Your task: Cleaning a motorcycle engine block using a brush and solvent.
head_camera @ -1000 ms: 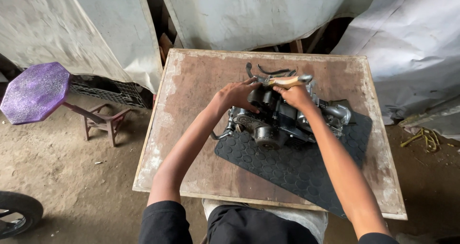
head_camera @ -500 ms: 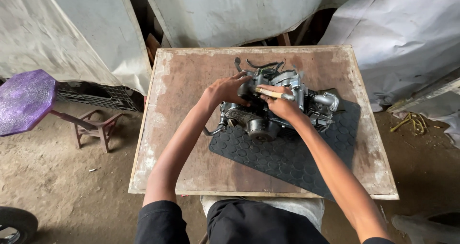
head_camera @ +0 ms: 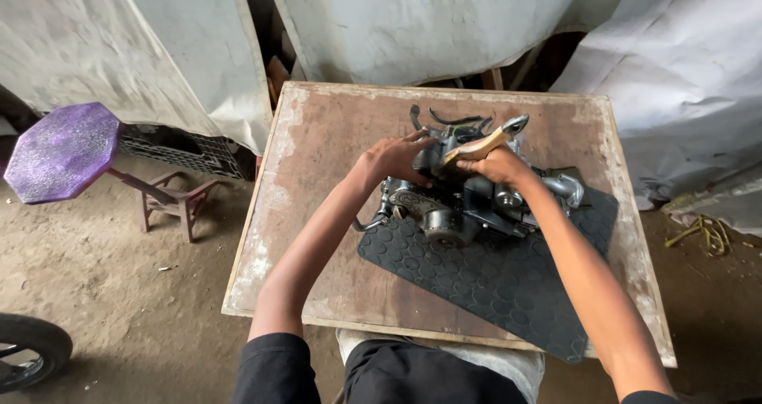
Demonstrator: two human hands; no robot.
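A grey metal engine block (head_camera: pixel 464 202) sits on a black rubber mat (head_camera: pixel 508 285) on a worn wooden table (head_camera: pixel 325 237). My left hand (head_camera: pixel 394 158) rests on the engine's upper left side, fingers spread over the casing. On top of the engine, my right hand (head_camera: pixel 496 164) is closed around the wooden handle of a hand tool (head_camera: pixel 482 144), whose metal end points up and to the right. Black cables curl out behind the engine.
A purple octagonal stool (head_camera: pixel 59 150) stands on the dirt floor at the left. White tarps (head_camera: pixel 413 23) hang behind the table. A tyre edge (head_camera: pixel 32 352) shows at bottom left, yellow rope (head_camera: pixel 702 233) lies at right.
The view has shifted slightly, and both hands stay on the engine. My right hand has turned the wooden-handled tool a little on top of the engine.
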